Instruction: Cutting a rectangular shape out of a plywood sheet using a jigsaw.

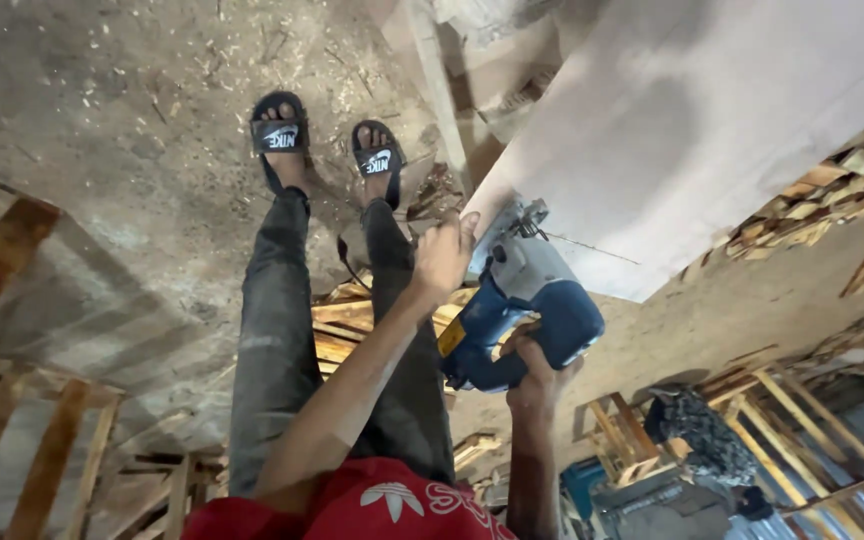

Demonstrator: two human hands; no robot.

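right hand gripping blue saw – at board edge

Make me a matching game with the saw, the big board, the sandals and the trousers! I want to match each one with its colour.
Things:
1. power saw
2. big board
3. sandals
4. trousers

Colours:
a. dark grey
b. pale, off-white
c. blue and grey
d. black with white markings

Pairs: 1-c, 2-b, 3-d, 4-a. The left hand rests by the front of the saw and the right hand grips its handle.
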